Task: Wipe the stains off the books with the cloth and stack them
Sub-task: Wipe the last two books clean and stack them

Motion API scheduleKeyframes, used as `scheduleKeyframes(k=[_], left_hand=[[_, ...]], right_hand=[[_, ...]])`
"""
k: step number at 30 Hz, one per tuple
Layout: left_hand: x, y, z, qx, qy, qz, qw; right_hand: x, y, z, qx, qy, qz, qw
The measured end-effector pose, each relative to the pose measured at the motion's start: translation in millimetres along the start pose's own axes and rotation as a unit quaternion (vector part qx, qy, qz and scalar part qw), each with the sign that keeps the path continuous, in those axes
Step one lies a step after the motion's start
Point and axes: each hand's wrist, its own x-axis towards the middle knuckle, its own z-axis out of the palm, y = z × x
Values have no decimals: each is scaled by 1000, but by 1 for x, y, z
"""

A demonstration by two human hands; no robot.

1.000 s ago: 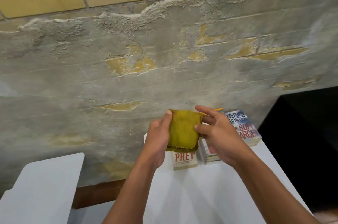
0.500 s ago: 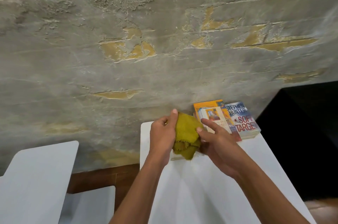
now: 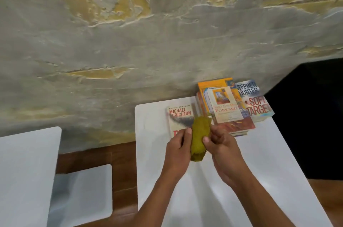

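Both hands hold a folded mustard-yellow cloth (image 3: 200,136) above the white table (image 3: 259,161). My left hand (image 3: 178,149) grips its left side, and my right hand (image 3: 222,149) pinches its right side with thumb and fingers. Behind the cloth lies a Michael Crichton paperback (image 3: 180,117), flat, its lower half hidden by my left hand. To the right, a small pile of books with a cream-covered book (image 3: 225,105) on top leans over an orange one (image 3: 213,83). A Stephen Hunter paperback (image 3: 257,104) lies at the far right by the wall.
A rough grey plastered wall (image 3: 148,41) rises right behind the table. Another white table (image 3: 24,171) and a white seat (image 3: 83,193) stand at the left, with a wooden floor (image 3: 122,171) between. A dark area (image 3: 311,115) borders the table's right side.
The cloth went from held up spread out to bunched and folded, lowered towards the table. The view tilted down, so the Crichton book and the pile show more fully.
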Motion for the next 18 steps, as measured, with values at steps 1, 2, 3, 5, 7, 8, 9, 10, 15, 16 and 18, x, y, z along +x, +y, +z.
scheduleKeyframes(k=[1,2,3,5,7,8,9,10,15,16,18], left_hand=[[3,-7,1,-15,-4,-21,1000],[7,-16,2,-32,-11,-40,999],[10,-19,2,-34,-21,-53,998],[20,-27,2,-6,-35,-44,998],[32,-35,0,28,-22,-7,999],[34,-37,-1,37,-3,5,999],[38,-42,-5,37,24,3,999],[42,-51,-10,40,52,-8,998],[50,-100,-33,141,76,3,987],[50,-109,-35,151,63,-1,987],[53,-125,-39,181,45,-3,983]], right_hand=[[4,7,0,-47,28,-6,998],[7,15,-1,-76,45,-3,996],[9,18,-3,-81,50,1,995],[17,29,-5,-39,37,12,998],[26,35,0,8,50,16,999],[28,33,1,14,64,9,998],[34,32,3,6,78,-1,997],[42,31,6,-21,90,-9,996],[105,16,29,-287,91,-50,952],[119,15,36,-355,75,-59,930],[143,16,48,-491,44,-92,865]])
